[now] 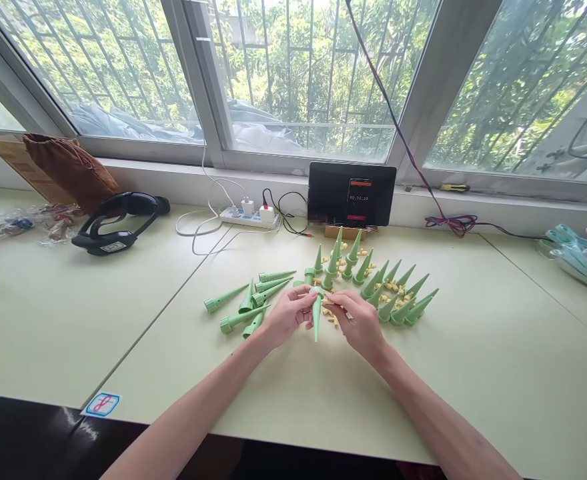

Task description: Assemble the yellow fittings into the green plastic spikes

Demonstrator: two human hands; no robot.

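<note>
My left hand (287,315) is closed on the wide top end of a green plastic cone spike (316,317), whose tip points toward me. My right hand (358,323) pinches at the same top end, fingers together, with a small yellow piece just visible at them. Behind my right hand several green spikes (383,288) lie in a fan among small yellow pieces (392,287). To the left of my left hand lies another group of green spikes (253,300), scattered on the pale green table (473,360).
A dark tablet (351,195) showing a timer stands at the windowsill. A power strip (249,216) with white cables lies left of it. A black headset (118,221) and a brown bag (68,168) sit far left. Pastel plastic items (581,257) lie at the right edge.
</note>
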